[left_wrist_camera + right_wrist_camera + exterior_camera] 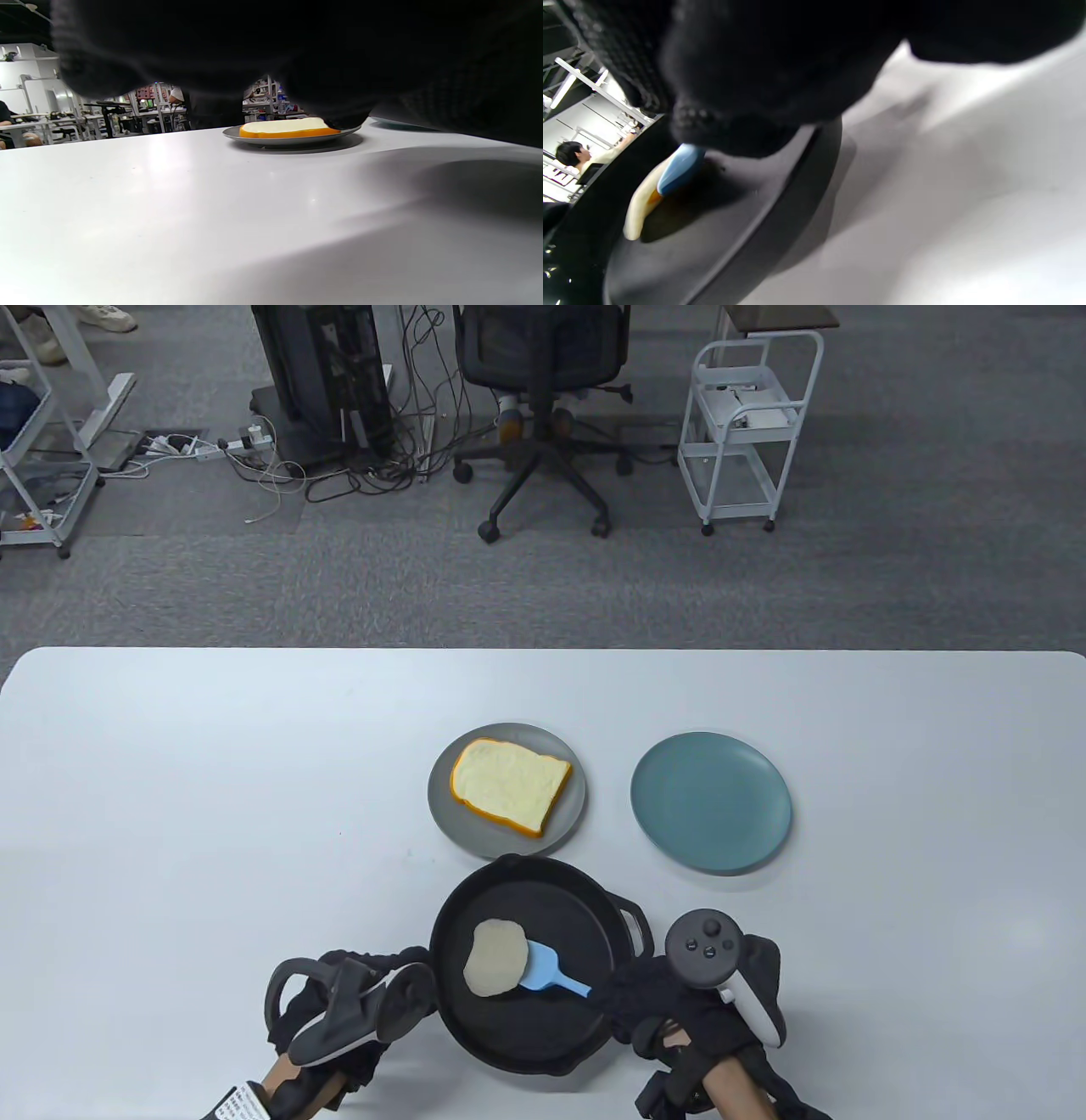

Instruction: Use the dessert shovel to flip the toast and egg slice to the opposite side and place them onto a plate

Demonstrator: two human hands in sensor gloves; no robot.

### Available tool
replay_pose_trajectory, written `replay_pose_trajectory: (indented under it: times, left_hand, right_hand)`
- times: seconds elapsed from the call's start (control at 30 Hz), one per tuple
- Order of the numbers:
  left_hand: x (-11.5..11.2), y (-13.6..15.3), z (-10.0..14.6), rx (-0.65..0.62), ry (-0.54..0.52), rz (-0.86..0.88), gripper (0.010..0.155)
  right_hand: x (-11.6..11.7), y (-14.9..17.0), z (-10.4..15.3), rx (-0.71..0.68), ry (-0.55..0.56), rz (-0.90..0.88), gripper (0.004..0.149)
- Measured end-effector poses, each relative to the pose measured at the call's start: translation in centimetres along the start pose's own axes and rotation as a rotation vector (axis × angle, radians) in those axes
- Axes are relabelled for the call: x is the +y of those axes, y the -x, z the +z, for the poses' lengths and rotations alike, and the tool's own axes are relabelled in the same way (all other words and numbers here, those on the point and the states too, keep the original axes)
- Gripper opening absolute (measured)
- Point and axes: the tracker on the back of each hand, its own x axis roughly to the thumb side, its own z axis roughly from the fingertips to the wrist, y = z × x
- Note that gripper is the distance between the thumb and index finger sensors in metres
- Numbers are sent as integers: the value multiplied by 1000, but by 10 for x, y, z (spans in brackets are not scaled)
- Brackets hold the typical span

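Note:
A black pan (pixel 543 1027) sits at the table's near edge. Inside it lies a pale egg slice (pixel 494 957), tilted up on the blue dessert shovel (pixel 547 971). My right hand (pixel 653 1005) grips the shovel's handle at the pan's right rim. In the right wrist view the shovel (pixel 678 169) props the egg slice (pixel 638 209) up on edge above the pan (pixel 734 237). My left hand (pixel 373 993) holds the pan's left side; its fingers are hidden. The toast (pixel 509 787) lies on a grey plate (pixel 445 810), also in the left wrist view as toast (pixel 288 127) on the plate (pixel 237 134).
A teal plate (pixel 711 802) with nothing on it stands to the right of the grey one. The white table (pixel 212 814) stretches wide to the left and far side. Beyond it are an office chair (pixel 543 407) and a white cart (pixel 747 432).

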Motion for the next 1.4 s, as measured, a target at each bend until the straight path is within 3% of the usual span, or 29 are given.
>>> replay_pose_trajectory:
  times: [0.4,0.93,1.13,1.4]
  left_hand:
    - [1,-14,4,-39,-7,-37,58]
    - [-2,13,-3,25,27,22,58]
    - [-1,14,-3,23,45,24,58]
    - [-2,13,-4,7,64,26,58]
  right_hand:
    - [17,-3,-9,-31,-50,-116,48]
    - [-5,14,-7,-52,-12,-286,48]
    - [-28,26,-3,-43,87,-395,48]
    - [-65,55,0,69,321,-480,49]
